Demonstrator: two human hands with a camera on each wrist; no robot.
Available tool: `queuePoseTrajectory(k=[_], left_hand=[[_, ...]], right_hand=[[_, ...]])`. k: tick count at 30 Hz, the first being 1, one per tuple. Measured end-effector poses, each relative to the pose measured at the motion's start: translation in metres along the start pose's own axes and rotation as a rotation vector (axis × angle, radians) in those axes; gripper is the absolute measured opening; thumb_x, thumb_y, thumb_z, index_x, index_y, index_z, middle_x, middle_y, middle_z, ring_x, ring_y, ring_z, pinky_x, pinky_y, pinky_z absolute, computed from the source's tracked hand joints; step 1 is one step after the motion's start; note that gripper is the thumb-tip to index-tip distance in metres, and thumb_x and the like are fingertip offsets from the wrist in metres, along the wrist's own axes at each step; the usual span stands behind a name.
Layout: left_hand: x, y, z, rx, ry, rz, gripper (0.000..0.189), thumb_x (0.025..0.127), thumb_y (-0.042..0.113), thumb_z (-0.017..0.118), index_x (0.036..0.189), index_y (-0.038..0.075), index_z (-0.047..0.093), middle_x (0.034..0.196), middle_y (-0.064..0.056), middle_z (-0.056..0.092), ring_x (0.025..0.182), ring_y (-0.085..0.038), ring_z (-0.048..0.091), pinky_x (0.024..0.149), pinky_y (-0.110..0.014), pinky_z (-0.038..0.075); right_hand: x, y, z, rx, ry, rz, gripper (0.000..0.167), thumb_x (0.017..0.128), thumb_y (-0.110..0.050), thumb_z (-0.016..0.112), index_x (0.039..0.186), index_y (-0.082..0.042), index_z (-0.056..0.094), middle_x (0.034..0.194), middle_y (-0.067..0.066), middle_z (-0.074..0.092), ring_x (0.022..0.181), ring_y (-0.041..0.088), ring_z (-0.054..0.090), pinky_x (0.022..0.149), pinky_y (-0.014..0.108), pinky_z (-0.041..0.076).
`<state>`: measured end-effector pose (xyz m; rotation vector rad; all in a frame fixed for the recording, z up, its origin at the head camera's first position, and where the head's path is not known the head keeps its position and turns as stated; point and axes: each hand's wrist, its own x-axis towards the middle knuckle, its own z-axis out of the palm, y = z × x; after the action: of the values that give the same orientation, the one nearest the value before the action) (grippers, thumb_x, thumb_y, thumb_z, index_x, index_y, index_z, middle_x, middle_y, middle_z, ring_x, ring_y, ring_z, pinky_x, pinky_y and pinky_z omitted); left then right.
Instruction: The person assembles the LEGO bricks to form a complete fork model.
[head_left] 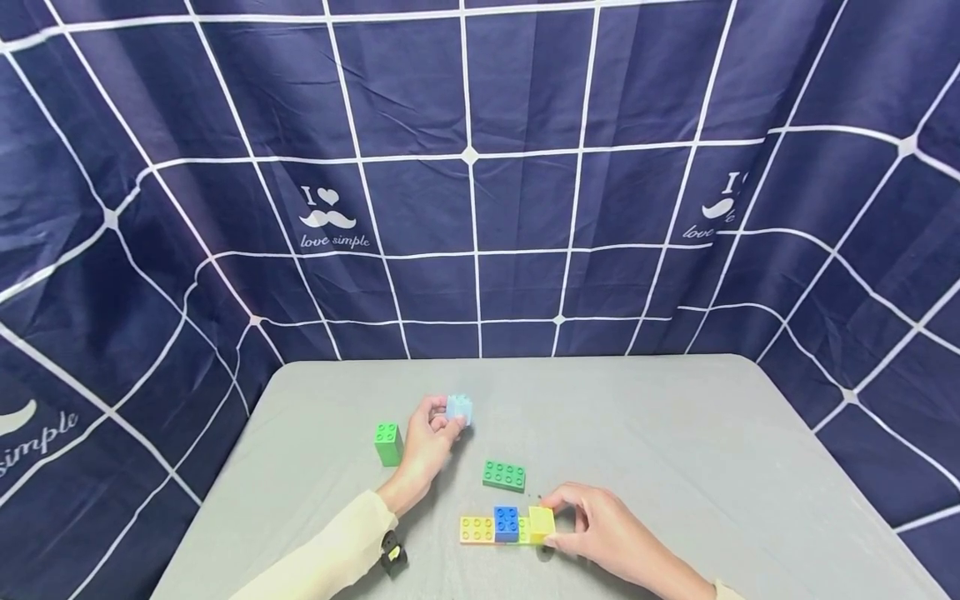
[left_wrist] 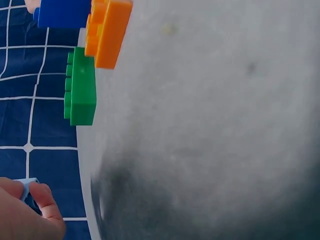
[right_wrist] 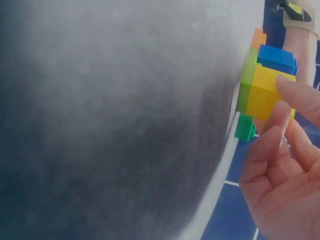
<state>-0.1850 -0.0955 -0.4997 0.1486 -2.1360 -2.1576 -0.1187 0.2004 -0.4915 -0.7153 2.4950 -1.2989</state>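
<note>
My left hand [head_left: 426, 450] pinches a light blue brick [head_left: 459, 407] toward the back of the table; the left wrist view shows only a sliver of this brick [left_wrist: 28, 186] between the fingertips. Near the front, my right hand [head_left: 603, 527] has thumb and fingers on a yellow brick [head_left: 542, 527]. That brick sits on the right end of a low row, on a lime green base brick [right_wrist: 246, 82]. A blue brick [head_left: 506, 523] stands on the row's middle, left of the yellow one. At the row's left end is an orange-yellow studded brick [head_left: 477, 530].
A flat dark green brick [head_left: 504, 475] lies behind the row. Beside my left wrist stands a taller bright green brick [head_left: 388, 444]. The grey table [head_left: 637, 425] meets a dark blue gridded curtain [head_left: 525, 208] at its back and sides.
</note>
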Motion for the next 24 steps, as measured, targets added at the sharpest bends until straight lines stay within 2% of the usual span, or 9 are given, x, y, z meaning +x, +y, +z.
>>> queuePoseTrajectory(k=[5, 10, 17, 24], left_hand=[[-0.004, -0.001, -0.002, -0.074, -0.009, 0.047, 0.048, 0.098, -0.013, 0.068, 0.143, -0.01, 0.054, 0.119, -0.021, 0.062, 0.089, -0.019, 0.069, 0.075, -0.026, 0.059], [-0.007, 0.0, -0.004, -0.126, -0.008, 0.027, 0.051, 0.095, -0.01, 0.07, 0.144, -0.009, 0.055, 0.12, -0.02, 0.062, 0.088, -0.016, 0.068, 0.075, -0.027, 0.061], [-0.015, 0.003, -0.007, -0.117, -0.06, 0.001, 0.044, 0.094, -0.005, 0.076, 0.134, -0.005, 0.058, 0.116, -0.017, 0.066, 0.087, -0.015, 0.069, 0.076, -0.03, 0.061], [-0.025, 0.004, -0.009, -0.082, -0.11, 0.002, 0.044, 0.097, -0.004, 0.076, 0.135, -0.009, 0.055, 0.116, -0.017, 0.066, 0.085, -0.013, 0.068, 0.074, -0.026, 0.059]], right_hand=[[-0.001, 0.0, 0.0, 0.0, 0.001, -0.014, 0.029, 0.087, -0.022, 0.094, 0.113, -0.023, 0.08, 0.092, -0.011, 0.07, 0.062, 0.002, 0.053, 0.054, 0.025, 0.047], [-0.001, 0.002, 0.0, -0.001, 0.006, -0.022, 0.029, 0.087, -0.022, 0.094, 0.112, -0.023, 0.08, 0.094, -0.013, 0.07, 0.062, 0.002, 0.053, 0.054, 0.025, 0.047], [-0.001, 0.003, 0.001, -0.01, 0.01, -0.021, 0.029, 0.087, -0.023, 0.094, 0.112, -0.024, 0.08, 0.092, -0.01, 0.07, 0.062, 0.002, 0.052, 0.054, 0.025, 0.046], [-0.002, 0.004, 0.001, -0.007, 0.006, -0.026, 0.029, 0.087, -0.022, 0.094, 0.112, -0.024, 0.08, 0.094, -0.011, 0.07, 0.062, 0.002, 0.052, 0.054, 0.025, 0.046]])
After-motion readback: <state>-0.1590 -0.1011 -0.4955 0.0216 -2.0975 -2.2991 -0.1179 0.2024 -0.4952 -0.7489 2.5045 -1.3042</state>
